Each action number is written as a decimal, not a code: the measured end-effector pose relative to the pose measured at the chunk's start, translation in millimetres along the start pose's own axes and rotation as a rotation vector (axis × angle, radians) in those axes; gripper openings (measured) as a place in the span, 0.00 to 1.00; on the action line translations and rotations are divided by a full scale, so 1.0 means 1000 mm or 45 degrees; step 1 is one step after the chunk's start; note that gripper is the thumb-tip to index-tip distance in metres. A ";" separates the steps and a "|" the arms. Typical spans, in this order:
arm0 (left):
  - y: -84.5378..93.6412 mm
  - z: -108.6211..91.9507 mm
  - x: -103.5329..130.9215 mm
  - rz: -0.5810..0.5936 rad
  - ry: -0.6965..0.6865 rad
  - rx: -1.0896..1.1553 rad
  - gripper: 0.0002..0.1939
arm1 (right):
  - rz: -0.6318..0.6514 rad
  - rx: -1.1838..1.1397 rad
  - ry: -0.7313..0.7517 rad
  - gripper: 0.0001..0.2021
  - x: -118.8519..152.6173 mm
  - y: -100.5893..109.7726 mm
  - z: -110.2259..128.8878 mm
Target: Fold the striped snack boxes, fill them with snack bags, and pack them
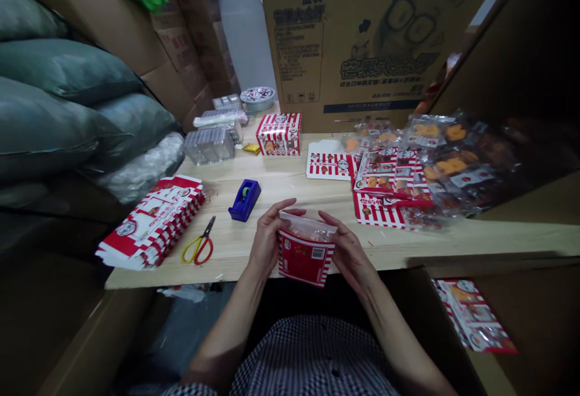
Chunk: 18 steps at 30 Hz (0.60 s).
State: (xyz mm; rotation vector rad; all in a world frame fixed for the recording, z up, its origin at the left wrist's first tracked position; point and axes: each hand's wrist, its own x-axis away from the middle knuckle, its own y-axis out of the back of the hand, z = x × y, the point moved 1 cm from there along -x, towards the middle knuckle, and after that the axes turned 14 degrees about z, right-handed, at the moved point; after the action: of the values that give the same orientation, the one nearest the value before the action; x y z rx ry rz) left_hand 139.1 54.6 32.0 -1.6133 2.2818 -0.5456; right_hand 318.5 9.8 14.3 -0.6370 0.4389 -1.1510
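Observation:
Between my hands, over the table's front edge, is a small red-and-white striped pouch (304, 257) with a clear top strip and a barcode on its face. My left hand (268, 233) grips the pouch's left upper side, thumb and fingers closed on it. On the opposite side my right hand (348, 248) pinches the upper right corner. To the left of my hands lie a blue tape dispenser (245, 200) and scissors (199, 244) with one yellow and one red handle.
Stacked striped flat cartons (154, 221) lie at the table's left. A striped box (279, 134) stands at the back, near clear plastic packs (209, 145). Printed pouches (385, 172) and clear snack bags (453, 166) pile up at right. Below right, a carton (544, 299) holds striped packs.

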 end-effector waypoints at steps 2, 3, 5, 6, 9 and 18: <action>-0.002 0.004 -0.001 0.014 0.022 -0.023 0.27 | -0.046 0.011 -0.028 0.22 -0.004 0.004 -0.003; -0.003 0.008 0.000 0.043 0.044 -0.046 0.26 | -0.087 0.036 -0.031 0.21 -0.005 0.007 -0.006; -0.006 0.016 0.002 0.072 0.088 -0.091 0.21 | -0.194 0.082 -0.031 0.20 -0.006 0.011 -0.014; -0.007 0.019 0.004 0.046 0.096 -0.112 0.18 | -0.243 0.089 -0.028 0.20 -0.006 0.011 -0.017; -0.011 0.020 0.009 -0.145 0.056 -0.100 0.11 | -0.264 0.077 -0.045 0.19 -0.001 0.005 -0.017; 0.005 0.036 0.045 -0.106 0.524 0.382 0.27 | -0.118 0.196 -0.275 0.16 0.016 0.003 0.005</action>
State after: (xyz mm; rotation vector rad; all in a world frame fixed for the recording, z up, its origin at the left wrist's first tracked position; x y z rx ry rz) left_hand 136.6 9.1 -3.1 -1.5602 2.2616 -1.2776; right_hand 329.8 -2.8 16.0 -0.6440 0.1362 -1.1766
